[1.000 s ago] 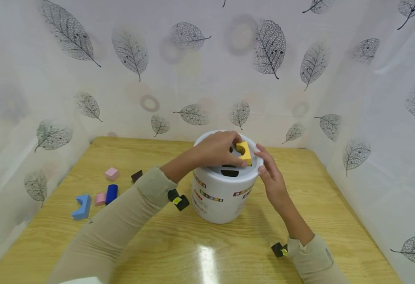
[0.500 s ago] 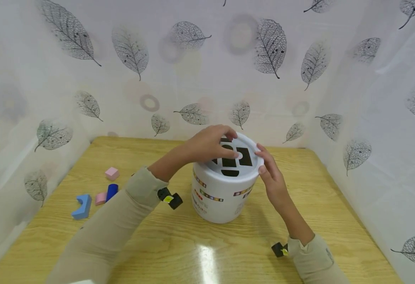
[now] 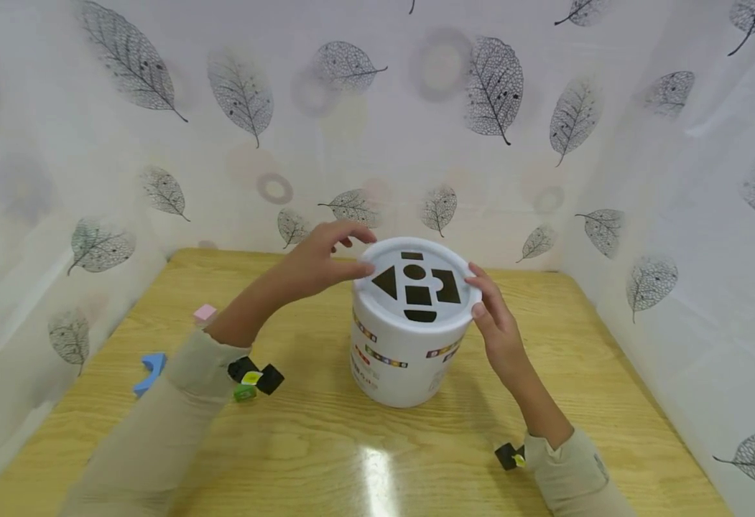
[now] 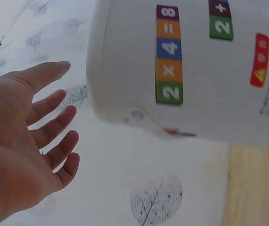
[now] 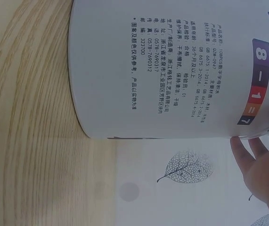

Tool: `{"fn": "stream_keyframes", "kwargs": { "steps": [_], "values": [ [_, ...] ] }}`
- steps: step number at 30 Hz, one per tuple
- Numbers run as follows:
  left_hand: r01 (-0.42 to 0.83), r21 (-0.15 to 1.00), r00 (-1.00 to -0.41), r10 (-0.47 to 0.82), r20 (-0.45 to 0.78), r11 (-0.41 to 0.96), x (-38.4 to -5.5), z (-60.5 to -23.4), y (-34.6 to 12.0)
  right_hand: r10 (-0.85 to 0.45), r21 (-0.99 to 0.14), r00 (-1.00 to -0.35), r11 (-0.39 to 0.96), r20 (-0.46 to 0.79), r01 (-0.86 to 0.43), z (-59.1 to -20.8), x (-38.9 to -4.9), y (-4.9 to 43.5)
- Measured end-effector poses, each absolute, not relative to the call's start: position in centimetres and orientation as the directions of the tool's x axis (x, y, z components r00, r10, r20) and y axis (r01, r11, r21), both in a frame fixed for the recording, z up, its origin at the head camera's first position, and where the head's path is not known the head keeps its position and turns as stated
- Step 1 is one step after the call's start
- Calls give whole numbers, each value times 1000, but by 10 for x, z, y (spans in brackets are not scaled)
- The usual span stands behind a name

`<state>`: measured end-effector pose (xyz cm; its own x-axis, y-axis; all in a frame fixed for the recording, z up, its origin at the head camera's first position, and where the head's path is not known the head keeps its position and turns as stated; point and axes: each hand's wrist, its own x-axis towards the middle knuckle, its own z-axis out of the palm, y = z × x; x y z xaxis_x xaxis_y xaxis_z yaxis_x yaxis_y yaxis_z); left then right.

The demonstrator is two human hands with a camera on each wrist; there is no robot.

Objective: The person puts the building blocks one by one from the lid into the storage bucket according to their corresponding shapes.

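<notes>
A white bucket (image 3: 399,366) stands upright on the wooden table in the head view, printed with coloured sums. Its lid (image 3: 383,312) has dark cut-out holes, among them a triangle, a circle, a square and a notched shape. My left hand (image 3: 315,262) is just left of the lid's rim, fingers spread and nothing held; the left wrist view shows its palm (image 4: 12,141) apart from the bucket. My right hand (image 3: 500,330) rests on the right side of the rim, fingers fairly straight. Its fingertips touch the bucket in the right wrist view.
At the table's left lie a pink block (image 3: 205,314) and a blue arched block (image 3: 151,372). A green block (image 3: 245,393) shows beside the left wrist's camera. A leaf-patterned sheet (image 3: 377,129) encloses the back and sides.
The yellow notched block, earlier in my left hand over the lid, is gone from view by half a second ago. My left hand has drawn back leftward off the lid. The right hand stays put.
</notes>
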<state>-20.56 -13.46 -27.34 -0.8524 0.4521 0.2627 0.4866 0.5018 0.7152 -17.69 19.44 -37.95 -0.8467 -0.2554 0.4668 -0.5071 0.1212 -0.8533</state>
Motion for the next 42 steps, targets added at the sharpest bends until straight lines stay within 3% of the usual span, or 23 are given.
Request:
{"fn": "stream_keyframes", "kwargs": {
  "steps": [22,42],
  "values": [
    [237,730,-968,217,124,641,-188,-358,-277,-255,-853,-852,145,458,-502,-377,-177,195],
    [15,674,-999,34,-14,738,-178,-415,-353,-243,-856,-853,129,462,-500,-377,-176,192]
  ]
}}
